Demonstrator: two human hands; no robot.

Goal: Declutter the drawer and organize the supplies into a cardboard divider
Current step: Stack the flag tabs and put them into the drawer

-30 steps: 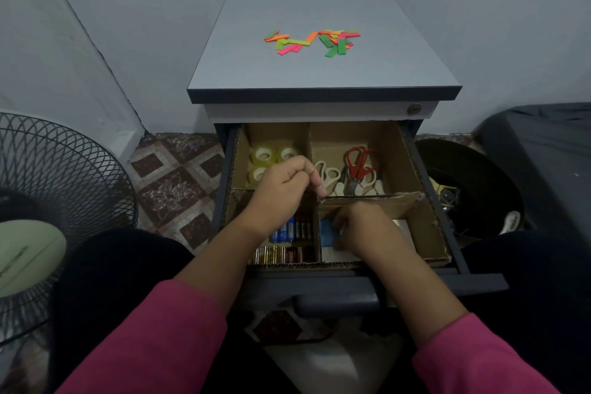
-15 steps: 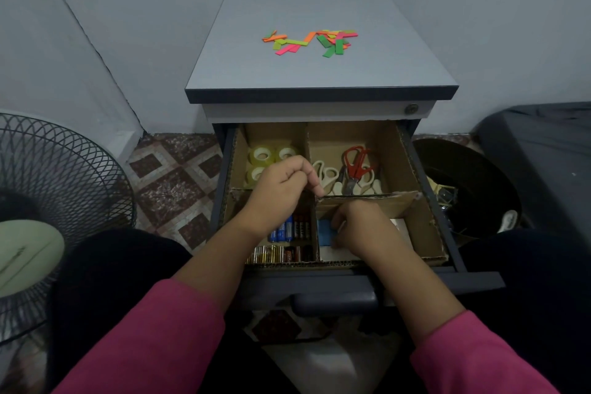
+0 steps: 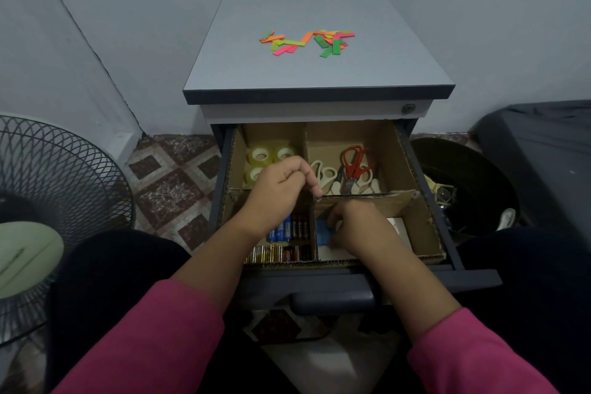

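Presently, the right hand [image 3: 353, 227] is lowered into the near right compartment of the cardboard divider [image 3: 367, 200], its fingers curled over a blue packet [image 3: 322, 232] that lies on some white paper [image 3: 398, 227]; whether the packet is pinched or merely pressed cannot be told, since the fingertips are covered by the back of the hand. The left hand [image 3: 281, 184] is held with curled fingers at the crossing of the divider walls, seemingly pinching the top edge of the cardboard, though the contact is not plainly seen.

Trouble is most likely to come from the divider itself: its middle wall already looks bent and ragged, and if it is tugged or leaned on, it could be buckled or lifted, letting the batteries [image 3: 289, 230] in the near left compartment roll under it. The packet could also be wedged against the wall if pushed down askew.

Further out, the tape rolls [image 3: 267, 155] are partly covered by the left hand, and the scissors [image 3: 355, 169] are heaped so that their number is hard to judge. Coloured paper strips [image 3: 307, 41] remain unsorted on the cabinet [image 3: 319, 73] top above the drawer [image 3: 332, 294].
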